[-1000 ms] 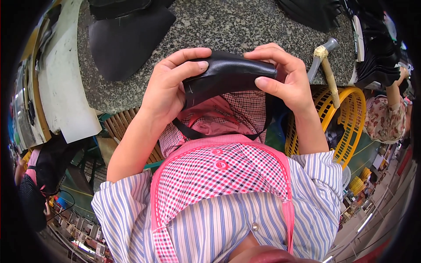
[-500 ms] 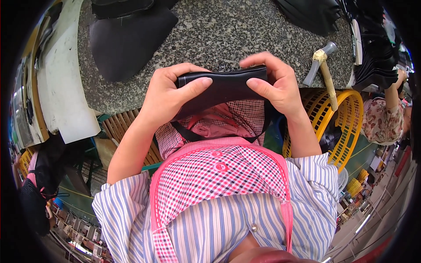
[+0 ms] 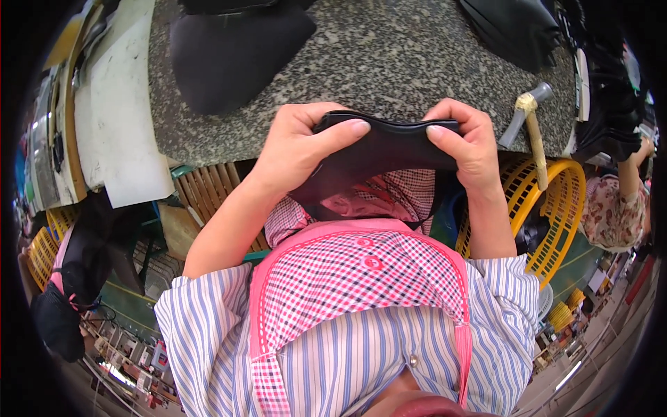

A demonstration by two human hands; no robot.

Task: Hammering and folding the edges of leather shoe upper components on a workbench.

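Both hands [image 3: 295,142] [image 3: 474,149] pinch a black sheet [image 3: 389,149] — its far side hidden.

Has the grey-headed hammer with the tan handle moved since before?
No: the hammer lies in the same spot on the speckled grey stone tabletop, its handle still sticking out past it.

a speckled grey stone worktop [image 3: 396,55] spans the upper part of the view, its edges bowed by the lens. along its left side lies a pale, marked surface [image 3: 114,90]; below its near edge stands a brown slatted panel [image 3: 217,191]. the green floor [image 3: 132,309] carries a thin yellow line [image 3: 128,288]. at lower right, a bright strip light [image 3: 568,375] crosses a greyish ceiling [image 3: 601,351].
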